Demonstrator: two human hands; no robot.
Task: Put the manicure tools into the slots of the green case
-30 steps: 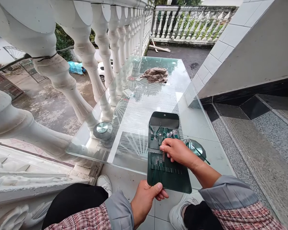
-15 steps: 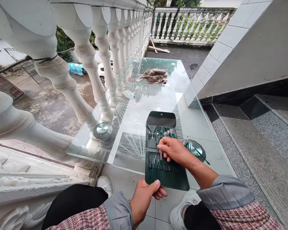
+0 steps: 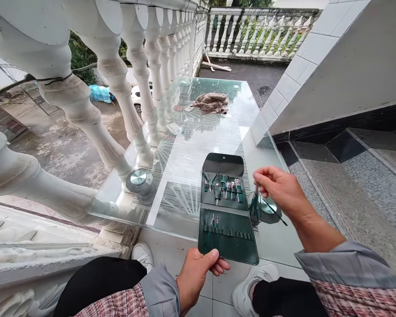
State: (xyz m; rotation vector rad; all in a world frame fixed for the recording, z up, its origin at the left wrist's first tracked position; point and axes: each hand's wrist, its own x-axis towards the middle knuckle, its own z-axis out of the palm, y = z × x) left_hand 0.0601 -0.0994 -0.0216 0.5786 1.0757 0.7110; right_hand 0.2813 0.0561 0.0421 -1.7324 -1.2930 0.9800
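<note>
An unfolded dark green manicure case lies at the near edge of the glass table, its lower flap jutting past the edge. My left hand pinches that flap's near corner between thumb and fingers. Cuticle nippers, scissors and nail clippers sit in the upper part. A few slim tools stand in the left loops below, while the loops to the right hold nothing. My right hand is closed on a slim manicure tool, partly hidden by the fingers, above loose green-handled tools beside the case.
A crumpled brown cloth and a small card lie farther back on the glass table. White balusters line the left side. Stone steps rise on the right. Round metal-topped supports show beneath the glass.
My right hand has moved right, from the case's lower loops to above the loose tools, carrying the slim tool out of its loop. My left hand keeps its grip on the corner.
</note>
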